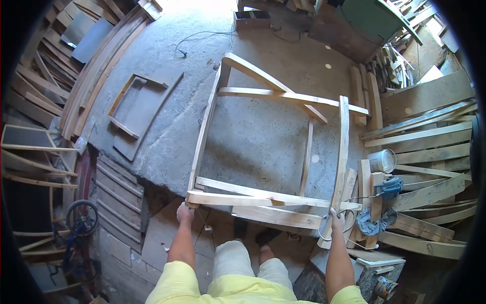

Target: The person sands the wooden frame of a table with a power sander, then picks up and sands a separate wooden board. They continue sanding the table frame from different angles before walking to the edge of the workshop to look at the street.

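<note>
- Head view: a large wooden frame (230, 199) lies on the concrete floor (253, 147), in front of the person, its near side along the floor's edge.
- The left hand (185, 214) is at the frame's near left corner, its fingers grasping the wood there.
- The right hand (337, 222) is at the frame's near right end, its fingers closed around the near end of a long bar (342, 152); whether this bar is joined to the frame, I cannot tell.
- At the far side of the frame, a slanting bar (263, 76) and a crossbar (243, 92) cross each other.
- A loose plank (276, 217) lies just beside the near side, between the two hands.
- Left of the large frame, well apart from it, a small wooden frame (121, 95) lies on the floor.
- Right of the right hand are a crumpled plastic bag (374, 221), a blue power tool (390, 187) and a white bucket (382, 160), with stacked boards (430, 147) beyond them.
</note>
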Demonstrator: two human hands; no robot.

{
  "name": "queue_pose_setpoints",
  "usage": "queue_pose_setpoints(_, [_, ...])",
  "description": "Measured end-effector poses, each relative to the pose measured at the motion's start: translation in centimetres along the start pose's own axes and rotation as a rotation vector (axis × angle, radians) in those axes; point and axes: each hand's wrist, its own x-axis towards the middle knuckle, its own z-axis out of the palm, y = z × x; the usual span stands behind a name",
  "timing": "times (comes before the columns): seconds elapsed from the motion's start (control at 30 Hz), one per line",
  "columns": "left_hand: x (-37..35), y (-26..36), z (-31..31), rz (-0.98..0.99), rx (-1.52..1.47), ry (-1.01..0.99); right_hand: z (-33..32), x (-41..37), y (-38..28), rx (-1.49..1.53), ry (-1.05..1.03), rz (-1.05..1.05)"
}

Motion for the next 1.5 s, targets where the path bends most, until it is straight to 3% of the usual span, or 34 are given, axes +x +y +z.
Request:
queue_pose_setpoints(0.07, [-0.2, 1.6, -0.4, -0.045, -0.027, 0.02, -4.3, -2.0, -6.4, 0.702, -0.586, 0.43])
queue_pose_setpoints(0.13, [0.1, 1.1, 0.0, -0.154, -0.086, 0.048, -3.9, -1.6, -6.0, 0.768, -0.643, 0.435])
queue_pose_setpoints(0.2, [0.0, 0.7, -0.5, -0.139, -0.032, 0.032, -2.9, -1.3, -5.1, 0.991, -0.572, 0.49])
queue_pose_setpoints(0.27, [-0.7, 1.6, -1.5, 0.01, 0.096, 0.017, -3.5, -0.8, -5.4, 1.055, -0.541, 0.473])
queue_pose_setpoints(0.33, [-1.1, 1.7, -2.6, 0.066, 0.139, 0.029, -6.3, -1.2, -7.0, 1.094, -0.557, 0.27])
queue_pose_setpoints(0.47, [-3.1, 3.8, -7.2, 0.178, 0.091, 0.052, -12.1, -0.8, -11.1, 0.963, -0.485, 0.132])
queue_pose_setpoints(0.6, [-4.5, 6.2, -11.9, 0.254, 0.154, 0.067, -13.7, 1.7, -14.0, 0.922, -0.382, 0.151])
queue_pose_setpoints(0.73, [-6.4, 10.6, -17.9, 0.296, 0.203, 0.118, -11.3, 6.9, -14.2, 1.064, -0.251, 0.17])
queue_pose_setpoints(0.93, [-8.2, 16.7, -25.7, 0.497, 0.038, 0.268, -15.2, 12.7, -21.1, 1.13, -0.201, 0.063])
queue_pose_setpoints(1.0, [-8.1, 18.4, -27.2, 0.519, 0.004, 0.295, -15.2, 12.3, -22.8, 1.183, -0.144, -0.053])
queue_pose_setpoints(1.07, [-8.0, 20.2, -28.3, 0.596, -0.1, 0.371, -14.2, 10.9, -24.3, 0.9, -0.107, -0.173])
queue_pose_setpoints(1.13, [-9.0, 22.2, -29.7, 0.615, -0.135, 0.44, -12.5, 8.4, -25.3, 0.58, -0.172, -0.574])
queue_pose_setpoints(1.2, [-9.1, 24.1, -30.3, 0.63, -0.171, 0.51, -11.3, 3.4, -26.7, 0.271, -0.114, -0.799])
queue_pose_setpoints(1.23, [-8.6, 24.9, -30.2, 0.644, -0.212, 0.582, -11.2, 1.9, -28.0, 0.274, -0.117, -0.803])
queue_pose_setpoints(1.3, [-7.6, 26.4, -29.8, 0.734, -0.331, 0.724, -11.3, 0.5, -30.1, 0.054, 0.127, -0.855])
queue_pose_setpoints(1.43, [-5.6, 29.5, -30.0, 0.797, -0.388, 0.859, -10.2, 5.0, -34.1, 0.229, -0.003, -0.901])
queue_pose_setpoints(1.5, [-5.1, 31.6, -31.7, 0.837, -0.38, 0.853, -10.3, 7.4, -35.4, 0.252, 0.034, -0.915])
